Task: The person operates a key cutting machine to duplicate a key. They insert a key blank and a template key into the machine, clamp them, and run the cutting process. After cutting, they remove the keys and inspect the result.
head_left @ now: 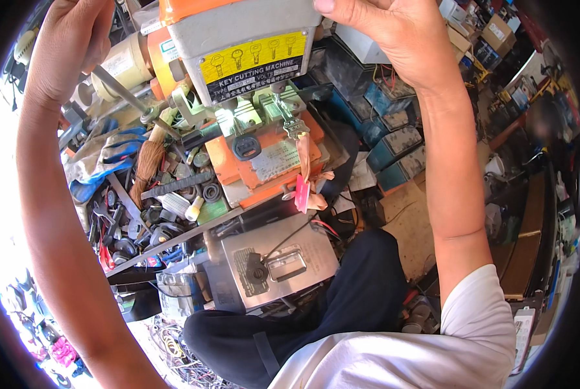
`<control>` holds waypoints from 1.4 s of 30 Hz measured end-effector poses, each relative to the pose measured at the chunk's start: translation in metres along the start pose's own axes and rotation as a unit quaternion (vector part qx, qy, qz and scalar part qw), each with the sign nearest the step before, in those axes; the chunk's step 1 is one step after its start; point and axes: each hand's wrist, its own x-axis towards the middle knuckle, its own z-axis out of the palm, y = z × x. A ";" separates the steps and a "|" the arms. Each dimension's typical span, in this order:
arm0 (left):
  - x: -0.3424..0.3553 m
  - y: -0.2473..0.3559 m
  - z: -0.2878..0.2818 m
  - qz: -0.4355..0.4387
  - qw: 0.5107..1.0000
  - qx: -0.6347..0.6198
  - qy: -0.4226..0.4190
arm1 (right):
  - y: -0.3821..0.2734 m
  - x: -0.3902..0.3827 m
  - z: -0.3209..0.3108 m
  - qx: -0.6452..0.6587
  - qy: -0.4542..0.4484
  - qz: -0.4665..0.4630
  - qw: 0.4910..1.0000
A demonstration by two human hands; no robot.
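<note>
An orange and grey key cutting machine (238, 16) stands in front of me, with a yellow label bearing key drawings. A black-headed key (245, 148) sits at its left clamp. At the right clamp is a metal key (294, 126), from which a tan strip and a pink tag (302, 193) hang. My left hand (72, 48) is raised left of the machine with curled fingers, close to the upper end of a metal lever (118, 86); what they hold is hidden. My right hand (394, 42) has its thumb stretched toward the housing's upper right corner; its other fingers are mostly cut off.
Tools and small parts, a straw brush (148, 165) and blue-grey gloves (105, 152) crowd the bench's left. Below it a metal plate (283, 259) carries a black part. Dusty teal boxes (397, 152) stack up at the right, beside my bent knee (371, 266).
</note>
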 end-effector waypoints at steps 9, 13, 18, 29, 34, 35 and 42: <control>-0.001 -0.001 -0.002 0.003 1.000 -0.005 0.005 | -0.015 -0.006 0.016 0.028 0.008 0.065 0.997; -0.005 0.008 0.004 -0.007 1.000 -0.007 0.006 | -0.010 -0.005 0.012 0.012 0.011 0.068 0.998; 0.000 0.010 0.004 -0.018 1.000 -0.018 0.003 | -0.012 -0.005 0.011 -0.007 0.012 0.058 0.998; 0.001 0.004 0.005 -0.007 1.000 0.015 0.020 | 0.005 -0.002 0.003 0.006 -0.023 -0.015 1.000; 0.008 -0.008 -0.001 -0.007 1.000 0.013 0.012 | -0.021 0.010 0.000 0.008 -0.100 0.061 0.993; 0.009 -0.009 -0.001 -0.006 1.000 0.008 0.013 | -0.013 0.014 -0.005 0.015 -0.115 0.056 0.992; 0.013 -0.011 -0.001 -0.010 1.000 0.013 0.019 | -0.024 0.011 -0.003 0.047 -0.106 0.082 0.990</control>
